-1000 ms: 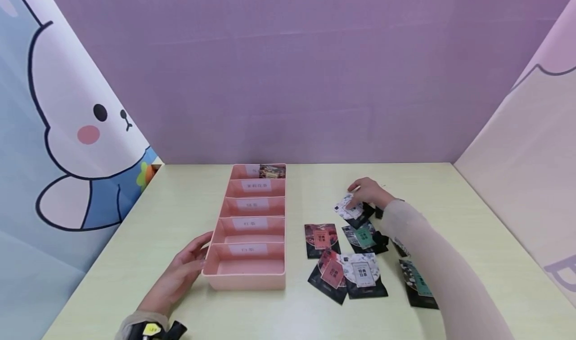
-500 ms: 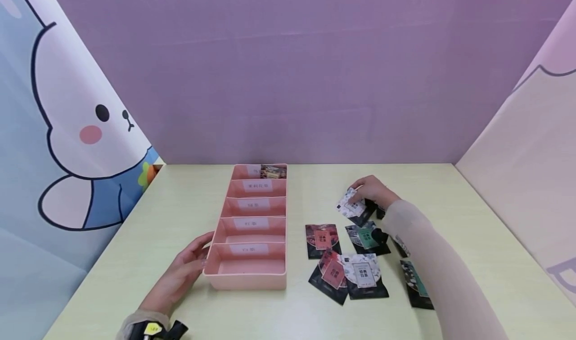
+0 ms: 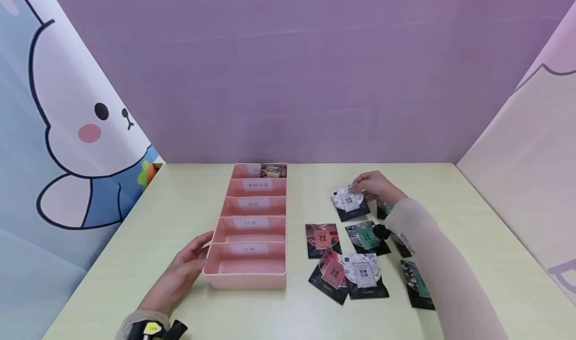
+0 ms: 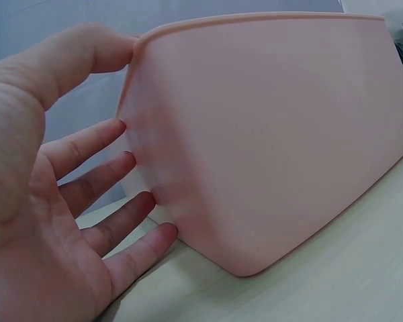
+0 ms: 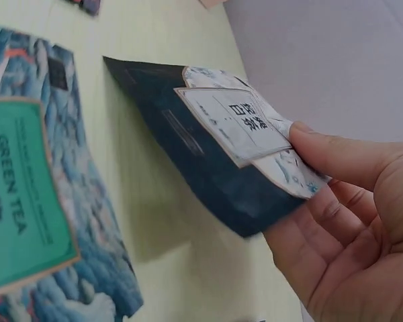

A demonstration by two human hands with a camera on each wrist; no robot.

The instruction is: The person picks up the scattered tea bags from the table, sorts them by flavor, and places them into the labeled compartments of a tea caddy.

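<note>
My right hand pinches the upper edge of a white-and-black tea packet, thumb on its printed face and fingers behind. In the right wrist view this packet is tilted over the table, a shadow beneath it. Beside it lies a green-labelled tea packet reading GREEN TEA. At the near left corner of the pink divided box, my left hand rests with its fingers extended. The left wrist view shows that hand's thumb at the rim and its fingertips against the end wall of the box.
Each compartment bears a white label; a patterned packet stands in the farthest one. Between box and right arm lie red-labelled packets, another white packet and several green-labelled ones. A purple backdrop rises behind the table.
My right hand has shifted slightly away and to the right, now holding the white packet nearer its edge, so more of its face shows. My left hand and the box stay put.
</note>
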